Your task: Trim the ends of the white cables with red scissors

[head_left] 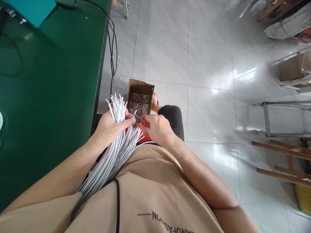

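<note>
My left hand [109, 126] is closed round a thick bundle of white cables [118, 111], whose ends stick up above the fingers. Between its thumb and fingertips one cable end leans toward the right. My right hand [159, 127] grips orange-handled cutting pliers [143, 124], with the dark jaws pointing left at that single cable, close to the left thumb. Whether the jaws touch the cable is too small to tell. More loose white cables [133, 134] fan out below the hands, and the bundle's long grey-white lengths run down to the lower left across my lap.
A cardboard box [142, 86] with many small clippings inside stands on the floor below my hands. Clippings lie scattered on the tiles around it. At left is a green tabletop [60, 90] with black cords [113, 48] hanging off its edge. Wooden stool legs [279, 150] and a metal frame [267, 119] stand at right.
</note>
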`<state>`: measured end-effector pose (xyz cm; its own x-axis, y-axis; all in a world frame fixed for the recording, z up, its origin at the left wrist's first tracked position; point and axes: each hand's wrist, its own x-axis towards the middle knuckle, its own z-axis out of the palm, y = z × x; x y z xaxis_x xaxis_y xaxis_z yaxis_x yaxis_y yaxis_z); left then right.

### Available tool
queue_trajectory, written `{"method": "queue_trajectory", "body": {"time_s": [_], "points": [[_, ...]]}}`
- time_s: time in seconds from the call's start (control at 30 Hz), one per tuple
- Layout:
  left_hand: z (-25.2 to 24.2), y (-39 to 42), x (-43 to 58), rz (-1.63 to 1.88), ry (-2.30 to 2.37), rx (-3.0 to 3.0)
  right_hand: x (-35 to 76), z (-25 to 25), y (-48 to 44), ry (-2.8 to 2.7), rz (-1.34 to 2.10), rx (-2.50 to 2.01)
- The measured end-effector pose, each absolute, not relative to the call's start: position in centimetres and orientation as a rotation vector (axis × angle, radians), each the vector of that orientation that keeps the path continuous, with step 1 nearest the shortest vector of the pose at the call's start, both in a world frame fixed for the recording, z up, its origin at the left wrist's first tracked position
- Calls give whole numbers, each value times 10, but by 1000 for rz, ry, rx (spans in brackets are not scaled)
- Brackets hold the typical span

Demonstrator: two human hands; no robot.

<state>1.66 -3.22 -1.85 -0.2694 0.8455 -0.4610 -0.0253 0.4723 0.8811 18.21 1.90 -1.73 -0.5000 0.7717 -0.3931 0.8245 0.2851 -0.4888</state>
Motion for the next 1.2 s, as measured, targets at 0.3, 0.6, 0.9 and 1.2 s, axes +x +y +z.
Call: {"method": "queue_trajectory", "body": {"time_s": [0.3, 0.6, 0.9, 1.2], "points": [[-16, -32, 18, 1005, 1520, 619, 186, -22, 20, 2424, -1421, 1709], [-19, -32, 16, 943, 1596, 776, 169, -13, 26, 1873, -2485, 1849], [-10, -29, 14, 815, 1726, 911, 159, -19, 19, 1639, -2757, 1786], [-24, -33, 12, 872, 1627, 847, 169, -19, 21, 1600, -2722, 1822]]}}
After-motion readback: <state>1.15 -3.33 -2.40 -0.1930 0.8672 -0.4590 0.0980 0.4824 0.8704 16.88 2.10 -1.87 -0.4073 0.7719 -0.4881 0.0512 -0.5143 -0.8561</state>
